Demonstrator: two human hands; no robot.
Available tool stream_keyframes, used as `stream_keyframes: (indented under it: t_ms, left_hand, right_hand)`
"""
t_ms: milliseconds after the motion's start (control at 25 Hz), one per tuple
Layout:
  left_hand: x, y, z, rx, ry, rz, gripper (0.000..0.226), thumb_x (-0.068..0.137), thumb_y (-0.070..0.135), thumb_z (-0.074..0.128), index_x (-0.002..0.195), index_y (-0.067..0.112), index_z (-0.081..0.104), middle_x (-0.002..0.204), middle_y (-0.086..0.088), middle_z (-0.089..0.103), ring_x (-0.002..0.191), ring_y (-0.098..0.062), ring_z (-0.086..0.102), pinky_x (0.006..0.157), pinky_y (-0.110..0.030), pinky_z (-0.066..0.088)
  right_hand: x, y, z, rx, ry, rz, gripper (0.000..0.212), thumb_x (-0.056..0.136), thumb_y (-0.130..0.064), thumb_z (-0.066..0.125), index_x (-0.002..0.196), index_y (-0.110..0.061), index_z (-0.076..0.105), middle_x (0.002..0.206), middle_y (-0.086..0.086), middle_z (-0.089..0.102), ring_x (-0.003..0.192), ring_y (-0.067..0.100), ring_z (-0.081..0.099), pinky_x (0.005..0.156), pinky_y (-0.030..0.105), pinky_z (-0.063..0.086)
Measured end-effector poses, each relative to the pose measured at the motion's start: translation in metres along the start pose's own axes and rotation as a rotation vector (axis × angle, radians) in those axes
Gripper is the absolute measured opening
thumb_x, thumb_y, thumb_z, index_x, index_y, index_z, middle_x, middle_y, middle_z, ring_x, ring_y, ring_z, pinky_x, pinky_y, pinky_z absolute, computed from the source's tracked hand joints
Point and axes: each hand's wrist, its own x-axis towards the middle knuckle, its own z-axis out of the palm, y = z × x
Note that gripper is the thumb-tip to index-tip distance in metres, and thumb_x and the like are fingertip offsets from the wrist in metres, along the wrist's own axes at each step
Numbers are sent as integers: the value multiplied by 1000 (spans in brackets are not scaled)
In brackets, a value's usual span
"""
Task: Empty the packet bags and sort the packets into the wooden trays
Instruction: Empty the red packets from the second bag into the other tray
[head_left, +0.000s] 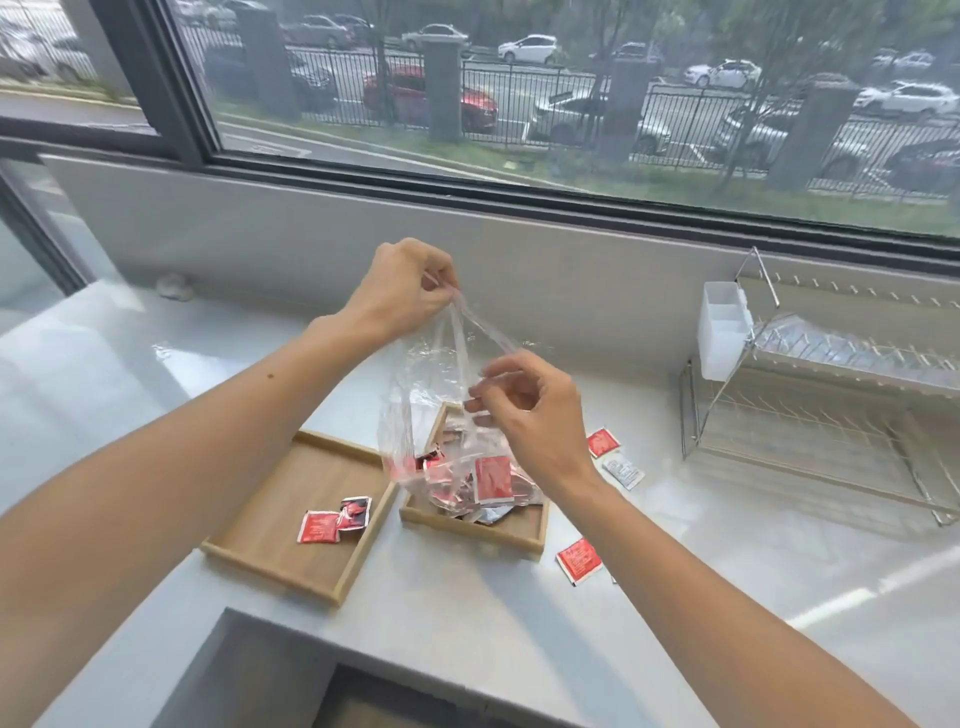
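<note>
- Nearest you: a dark sink opening (363, 691) cut into the pale counter (467, 613), between your two forearms.
- Below and left of your fingers: the left wooden tray (270, 519), holding two red packets (317, 526) side by side near its right rim, one of them crumpled.
- Below and right of your right hand: a loose red packet (579, 560) flat on the counter, just off the right tray's front corner.
- Your right hand (530, 415): thumb and fingertips closed on a fold of the clear plastic bag (441, 395), lower down its side.
- Under those fingers: the bag's belly sags into the right wooden tray (519, 532), packed with red packets; silver ones seem mixed in, though the crinkled film blurs them.
- Just right of your right wrist: another red packet (602, 441) and a white-grey packet (623, 470) on the counter, nearly touching.
- Your left hand (405, 291): raised above the right, fingers pinched together on the bag's twisted top, film pulled taut between both grips.
- Far right of your fingers: wire dish rack (831, 415) with a white plastic holder (722, 332) clipped to its left end.
- Beyond: grey sill, then the window (519, 104) onto parked cars and a fence.
</note>
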Motion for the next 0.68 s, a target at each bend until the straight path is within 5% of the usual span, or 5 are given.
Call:
stream_keyframes:
  t_ms: [240,440,560,680]
  left_hand:
    - [-28,-5,-3,-100,126,-24,38,72,-11,51,70,21,72,84,-5,76,85,-13,72,84,-17,54]
    - [-44,-11,-15,-131,190,-87,34,75,-14,56,71,15,73,85,-4,75,85,1,69,81,-9,50]
    - [-44,-16,-23,-150,201,-97,31,78,-13,59,73,13,74,86,-2,75,86,0,70,81,-12,51]
    - [-43,-25,-33,-183,189,-88,29,79,-13,61,73,13,74,89,-2,75,88,-3,71,83,-16,52]
  right_hand:
    - [8,24,-3,19,-370,21,5,88,-4,67,90,-7,71,85,12,76,82,28,75,75,43,61]
    - [36,58,-6,-163,-170,91,14,93,-9,59,102,-15,69,96,0,74,92,13,71,83,29,57]
    - [51,89,2,-263,-275,392,30,100,-25,54,129,-16,53,118,-2,61,106,13,57,81,23,49]
    - [54,128,18,-185,-342,709,40,102,-36,49,136,-14,46,136,5,51,121,22,51,104,42,44]
